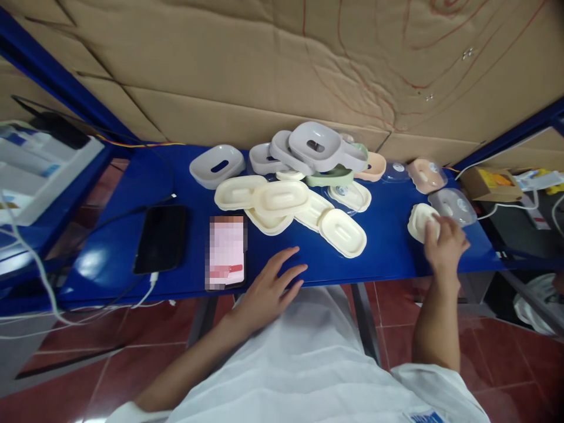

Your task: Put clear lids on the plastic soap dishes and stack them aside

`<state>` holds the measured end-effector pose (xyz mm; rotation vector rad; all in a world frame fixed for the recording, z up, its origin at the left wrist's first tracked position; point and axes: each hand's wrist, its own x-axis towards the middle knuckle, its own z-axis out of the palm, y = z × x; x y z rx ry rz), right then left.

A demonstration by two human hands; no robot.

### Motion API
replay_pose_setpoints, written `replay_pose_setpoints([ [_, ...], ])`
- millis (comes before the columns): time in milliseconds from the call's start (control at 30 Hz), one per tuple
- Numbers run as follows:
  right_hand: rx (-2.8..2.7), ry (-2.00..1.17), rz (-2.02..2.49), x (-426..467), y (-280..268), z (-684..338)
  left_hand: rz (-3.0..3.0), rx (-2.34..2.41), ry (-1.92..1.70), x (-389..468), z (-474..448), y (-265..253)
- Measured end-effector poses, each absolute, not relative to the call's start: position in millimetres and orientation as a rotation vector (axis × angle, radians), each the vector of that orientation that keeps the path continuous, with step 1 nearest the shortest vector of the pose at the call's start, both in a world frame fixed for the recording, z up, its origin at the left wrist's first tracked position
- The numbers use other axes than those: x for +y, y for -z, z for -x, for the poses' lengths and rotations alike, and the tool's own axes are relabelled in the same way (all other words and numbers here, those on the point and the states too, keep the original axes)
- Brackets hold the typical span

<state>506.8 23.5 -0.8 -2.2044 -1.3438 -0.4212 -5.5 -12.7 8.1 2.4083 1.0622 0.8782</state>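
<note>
From the head view, the right hand (445,242) closes its fingers on a cream soap dish (420,222) at the blue table's (392,247) right end, the left hand (271,288) lies flat and spread, holding nothing, near a phone (226,251) whose screen is unreadable.

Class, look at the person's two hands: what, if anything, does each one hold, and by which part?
The right hand grips a cream soap-dish piece at its near right edge, still on the blue table. The left hand holds nothing; it lies flat on the table.
</note>
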Motion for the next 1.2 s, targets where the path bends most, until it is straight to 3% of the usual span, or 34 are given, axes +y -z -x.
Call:
replay_pose_setpoints([
  [133,-1.599,0.346,2.139,-3.4,8.6,-428.8,-2.446,1.033,-0.87,-13.4,5.7,-7.4],
  [400,-1.457,0.224,1.801,-32.1,-18.9,-352.5,-2.461,0.956,-0.997,-15.4,6.0,-12.5],
  [533,-1.821,0.086,1.426,-52.0,-32.2,-298.8,-2.606,0.951,-1.116,-18.0,9.5,-12.5],
  [733,-2.391,-0.249,0.975,-26.5,-32.3,-252.4,-2.839,0.935,-0.723,-10.8,17.5,-14.6],
  [1033,-2.358,0.29,1.434,169.8,-102.2,-256.0,-2.821,0.932,-0.727,-8.0,19.0,-9.6],
  [1200,-2.273,0.249,1.382,148.4,-116.0,-260.4,-2.75,1.042,-0.899,-11.2,25.9,-10.5],
])
